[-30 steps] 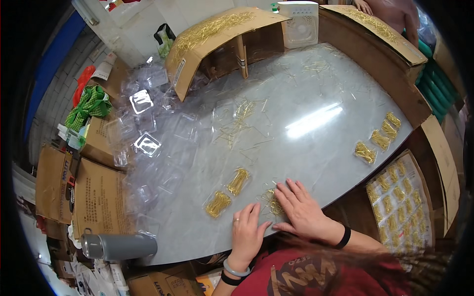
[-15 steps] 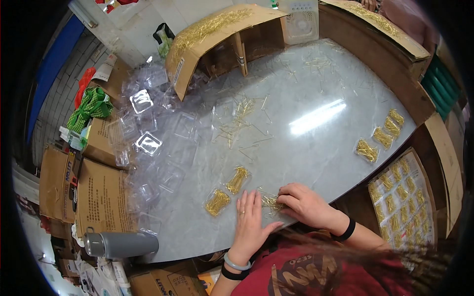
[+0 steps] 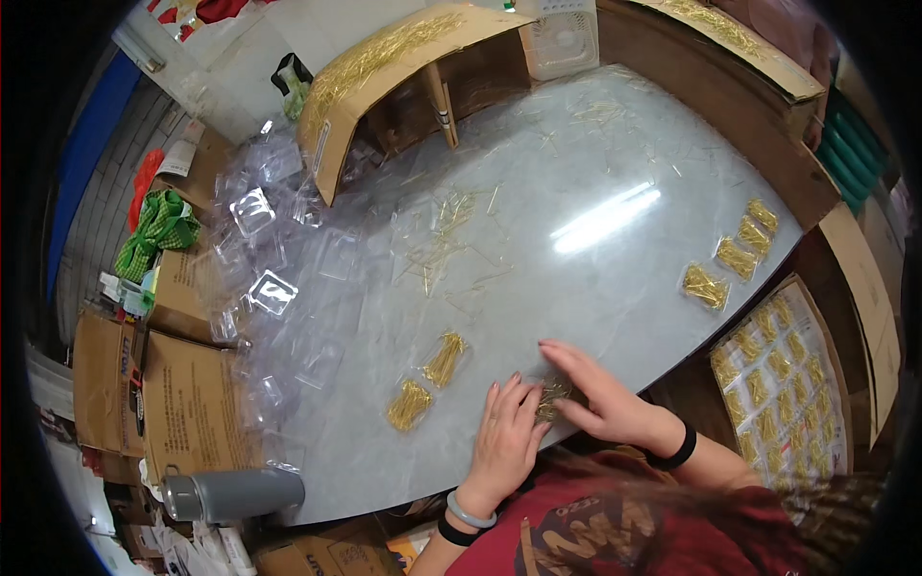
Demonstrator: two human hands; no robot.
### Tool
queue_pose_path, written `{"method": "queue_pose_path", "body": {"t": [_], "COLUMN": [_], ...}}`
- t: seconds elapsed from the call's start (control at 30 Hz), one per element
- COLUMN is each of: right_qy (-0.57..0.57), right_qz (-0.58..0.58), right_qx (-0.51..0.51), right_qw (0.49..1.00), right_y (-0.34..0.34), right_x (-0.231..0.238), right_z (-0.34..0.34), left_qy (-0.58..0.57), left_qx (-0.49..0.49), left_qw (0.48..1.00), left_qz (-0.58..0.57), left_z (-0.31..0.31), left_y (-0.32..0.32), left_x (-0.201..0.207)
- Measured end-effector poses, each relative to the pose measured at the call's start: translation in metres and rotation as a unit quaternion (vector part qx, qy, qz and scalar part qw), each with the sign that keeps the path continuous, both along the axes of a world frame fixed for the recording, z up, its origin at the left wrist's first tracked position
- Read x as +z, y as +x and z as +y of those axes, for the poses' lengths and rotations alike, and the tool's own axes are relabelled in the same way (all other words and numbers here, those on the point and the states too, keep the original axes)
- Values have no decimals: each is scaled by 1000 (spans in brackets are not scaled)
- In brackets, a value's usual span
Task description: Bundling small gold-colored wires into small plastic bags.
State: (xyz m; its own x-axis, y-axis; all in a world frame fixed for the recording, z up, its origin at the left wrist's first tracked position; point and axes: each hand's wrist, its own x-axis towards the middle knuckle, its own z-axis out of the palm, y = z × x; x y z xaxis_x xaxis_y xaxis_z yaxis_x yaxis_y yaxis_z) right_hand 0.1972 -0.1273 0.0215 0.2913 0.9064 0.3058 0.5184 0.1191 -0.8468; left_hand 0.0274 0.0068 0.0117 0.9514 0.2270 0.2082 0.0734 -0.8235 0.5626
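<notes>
Near the table's front edge a small bundle of thin gold-coloured wire pins [image 3: 551, 397] lies between my two hands. My left hand [image 3: 504, 444] rests beside it, fingers stretched out and fingertips at the bundle's left side. On the other side is my right hand [image 3: 615, 408], its fingers extended and apart from the thumb, which lies close to the pins. Part of the bundle is hidden by the fingers. Just left of my hands, two clear plastic trays hold gold pins: a nearer filled tray [image 3: 410, 404] and a farther filled tray [image 3: 445, 359].
Loose pins [image 3: 447, 240] lie mid-table. Clear empty trays [image 3: 274, 293] pile up at left, near a grey bottle [image 3: 240, 494]. Several filled trays [image 3: 737, 257] line the right edge, above a box of filled trays [image 3: 778, 374]. Cardboard boxes [image 3: 384, 86] stand at the back.
My right hand has spread its fingers away from the pins. My left hand has shifted right and nearer, and the pins now sit in a tighter bundle. The whole view has shifted slightly.
</notes>
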Motion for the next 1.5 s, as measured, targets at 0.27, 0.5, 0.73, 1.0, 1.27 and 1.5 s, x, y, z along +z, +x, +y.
{"method": "queue_pose_path", "body": {"t": [0.27,0.5,0.73,1.0,1.27,1.5], "right_qy": [9,-99,-15,98,88,89], "right_qz": [58,-191,-213,-183,-194,-187], "right_qx": [-6,94,29,-31,-34,-15], "right_qw": [998,972,976,978,977,978], "right_y": [-28,19,8,-7,-11,-8], "right_x": [-7,5,-25,-45,-39,-39], "right_z": [-3,-2,15,8,12,10], "left_qy": [2,-47,-181,-2,23,54], "left_qx": [9,43,31,11,39,69], "left_qw": [1000,998,983,1000,998,995], "left_qz": [-16,-13,3,-27,-42,-39], "left_z": [1,1,0,6,8,-2], "left_y": [-3,-2,-2,-5,-7,3], "left_x": [2,-1,9,-26,-28,-15]}}
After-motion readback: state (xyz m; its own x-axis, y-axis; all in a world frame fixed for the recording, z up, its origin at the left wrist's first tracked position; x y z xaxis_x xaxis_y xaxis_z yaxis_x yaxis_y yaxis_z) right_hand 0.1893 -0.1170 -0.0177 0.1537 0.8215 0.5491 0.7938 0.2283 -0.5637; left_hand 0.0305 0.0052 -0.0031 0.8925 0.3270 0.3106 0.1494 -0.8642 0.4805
